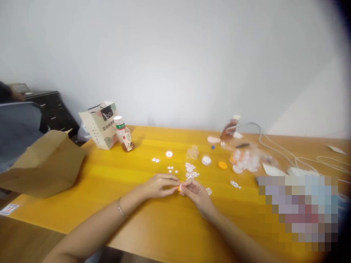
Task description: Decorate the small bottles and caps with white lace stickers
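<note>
Between my two hands is a small round orange piece with white on it point(180, 187), mostly hidden by my fingers. My left hand point(161, 185) pinches its left side with outstretched fingers. From the right, the thumb and fingers of my right hand point(196, 193) close on the same piece. Just beyond my hands lies a cluster of white cut-out pieces with holes point(189, 168). A similar white cut-out piece point(208, 191) is beside my right hand, and another white cut-out point(235, 184) lies farther right. Small white discs point(170, 168) are scattered beyond my left hand.
On the yellow table point(142, 233) are a white wheel point(206, 160), an orange disc point(222, 165) and a pile of orange and white parts point(246, 160). Two drink bottles, left bottle point(124, 137) and right bottle point(229, 128), stand behind. A paper bag point(98, 128) and brown bag point(52, 164) are left.
</note>
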